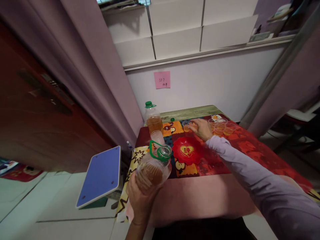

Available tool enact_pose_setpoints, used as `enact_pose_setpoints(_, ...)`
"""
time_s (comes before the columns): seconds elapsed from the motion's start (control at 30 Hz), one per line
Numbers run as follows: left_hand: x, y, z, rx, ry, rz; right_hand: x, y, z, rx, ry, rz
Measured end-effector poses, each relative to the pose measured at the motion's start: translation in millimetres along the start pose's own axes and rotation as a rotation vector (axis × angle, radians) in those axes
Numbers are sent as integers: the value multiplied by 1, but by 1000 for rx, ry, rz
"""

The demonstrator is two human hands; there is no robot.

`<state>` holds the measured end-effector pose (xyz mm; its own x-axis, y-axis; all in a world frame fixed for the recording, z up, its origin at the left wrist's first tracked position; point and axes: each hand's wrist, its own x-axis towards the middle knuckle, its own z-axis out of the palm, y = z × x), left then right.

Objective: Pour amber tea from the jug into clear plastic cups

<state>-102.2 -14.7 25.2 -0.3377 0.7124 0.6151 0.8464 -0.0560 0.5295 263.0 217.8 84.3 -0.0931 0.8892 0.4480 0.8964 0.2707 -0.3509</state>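
Clasping bottle (155, 170) low, left grip (138, 191) wrapped round it | cup (186, 126) at fingertips of right grip (202, 128), closure unclear

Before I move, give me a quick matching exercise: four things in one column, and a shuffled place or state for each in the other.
Things:
1. right hand
2. pink note
3. left hand
4. red tray

Places or states:
A. stuck on the wall
B. marked with a heart design
C. at a clear cup
D. holding an uncapped bottle

Pairs: 1-C, 2-A, 3-D, 4-B
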Motion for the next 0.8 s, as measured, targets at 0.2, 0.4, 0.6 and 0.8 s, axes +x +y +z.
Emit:
enact_pose_setpoints(0.2,-6,-8,0,18,-5,43,9,-127,6,178,-273,-442)
enact_pose_setpoints(0.4,-10,-14,2,-1,-6,87,12,-176,16,-57,-467,-474)
enact_pose_setpoints(0.6,-10,-17,3,7,-41,68,16,-182,13,-88,-485,-472)
enact_pose_setpoints(0.8,-11,-17,6,9,-14,61,13,-181,16,-37,-434,-435)
